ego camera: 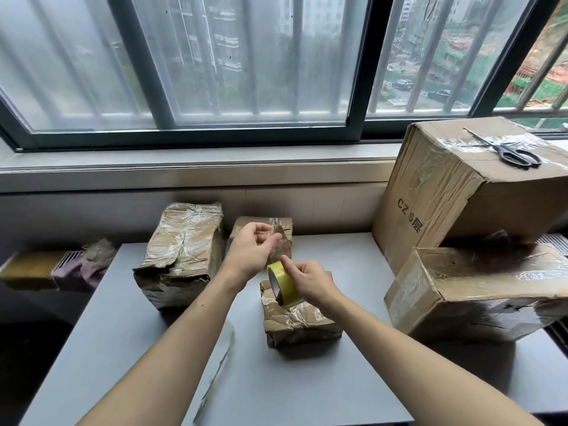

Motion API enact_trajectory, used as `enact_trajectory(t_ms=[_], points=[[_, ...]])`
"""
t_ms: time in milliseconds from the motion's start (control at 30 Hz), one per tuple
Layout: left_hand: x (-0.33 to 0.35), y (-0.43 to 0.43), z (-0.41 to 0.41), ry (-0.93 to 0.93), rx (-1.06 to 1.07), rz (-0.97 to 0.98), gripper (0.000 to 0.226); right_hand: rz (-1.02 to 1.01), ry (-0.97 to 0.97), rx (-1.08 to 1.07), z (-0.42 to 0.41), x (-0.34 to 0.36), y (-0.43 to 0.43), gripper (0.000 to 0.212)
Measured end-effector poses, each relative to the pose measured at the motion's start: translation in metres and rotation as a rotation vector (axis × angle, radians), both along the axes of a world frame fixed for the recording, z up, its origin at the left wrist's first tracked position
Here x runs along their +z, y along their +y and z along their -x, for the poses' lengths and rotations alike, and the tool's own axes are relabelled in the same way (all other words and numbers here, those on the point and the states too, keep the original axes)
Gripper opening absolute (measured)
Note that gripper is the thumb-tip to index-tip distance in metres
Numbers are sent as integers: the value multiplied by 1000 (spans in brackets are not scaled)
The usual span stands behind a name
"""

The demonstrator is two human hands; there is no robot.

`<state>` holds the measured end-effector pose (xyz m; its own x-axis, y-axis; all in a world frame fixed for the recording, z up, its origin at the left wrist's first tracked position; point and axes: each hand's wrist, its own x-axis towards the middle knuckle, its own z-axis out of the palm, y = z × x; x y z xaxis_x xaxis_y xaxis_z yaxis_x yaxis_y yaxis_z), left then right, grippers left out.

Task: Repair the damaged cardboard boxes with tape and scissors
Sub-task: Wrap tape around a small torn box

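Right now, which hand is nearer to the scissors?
Right. The right hand holds the tape roll, below-left of the scissors; the left hand is further left.

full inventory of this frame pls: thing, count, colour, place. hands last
cardboard boxes: 5, brown, tape-patched; crumpled one left on the table, small one behind the hands, small one under the tape roll, large upright one at right, one on its side in front of it
tape roll: 1, yellow, over the small centre box
pulled tape end: 1, clear, between roll and left hand
scissors: 1, black handles, on top of the large box
loose tape strip: 1, clear, on the table at front
table: 1, grey, below the window
window: 1, dark frame, barred
left hand: pinches the tape end
right hand: holds the tape roll
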<state>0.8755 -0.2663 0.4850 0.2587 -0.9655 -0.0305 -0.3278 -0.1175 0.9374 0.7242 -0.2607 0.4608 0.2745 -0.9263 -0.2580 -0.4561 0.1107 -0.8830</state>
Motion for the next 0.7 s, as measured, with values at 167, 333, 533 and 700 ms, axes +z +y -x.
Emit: enact_trajectory(t_ms=[167, 333, 533, 700], points=[[-16, -7, -13, -247, 3, -33, 4, -169, -262, 38, 7, -3, 4, 38], [-33, -10, 3, -129, 41, -8, 15, -131, -97, -68, 15, -7, -5, 28], [-39, -16, 13, -74, -85, 68, 10, -54, -56, -106, 18, -15, -17, 26], [-50, -24, 4, -98, -124, 112, 8, -87, -75, -146, 17, -18, -23, 13]])
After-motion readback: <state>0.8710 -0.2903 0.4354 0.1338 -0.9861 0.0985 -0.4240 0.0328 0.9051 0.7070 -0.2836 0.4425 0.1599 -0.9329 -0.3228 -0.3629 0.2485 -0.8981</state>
